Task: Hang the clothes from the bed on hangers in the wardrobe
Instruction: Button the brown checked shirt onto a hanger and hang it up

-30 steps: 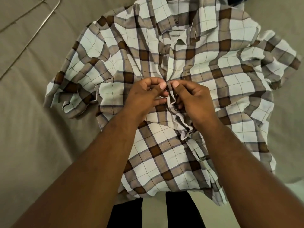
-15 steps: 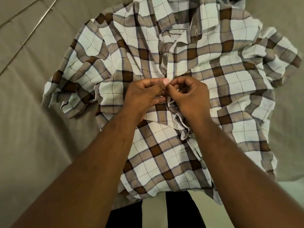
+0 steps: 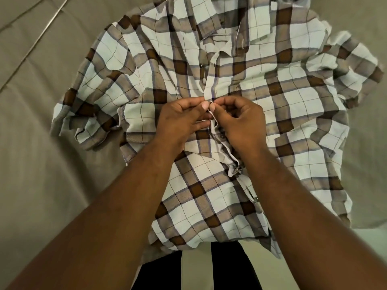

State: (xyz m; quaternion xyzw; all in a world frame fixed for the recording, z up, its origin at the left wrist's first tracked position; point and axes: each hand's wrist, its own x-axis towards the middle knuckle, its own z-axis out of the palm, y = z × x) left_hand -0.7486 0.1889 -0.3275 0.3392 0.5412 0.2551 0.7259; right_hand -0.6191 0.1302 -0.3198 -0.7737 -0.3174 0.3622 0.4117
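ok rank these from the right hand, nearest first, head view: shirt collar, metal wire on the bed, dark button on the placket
1. dark button, just under the right hand
2. shirt collar, farther up
3. metal wire, far upper left

The head camera looks steeply down from close above the plaid shirt (image 3: 293, 114) on the bed (image 3: 31, 164).

Taupe sheet over the bed (image 3: 41, 168), soft creases fanning across it, dim warm light all round, and a paler strip (image 3: 369, 245) showing at lower right
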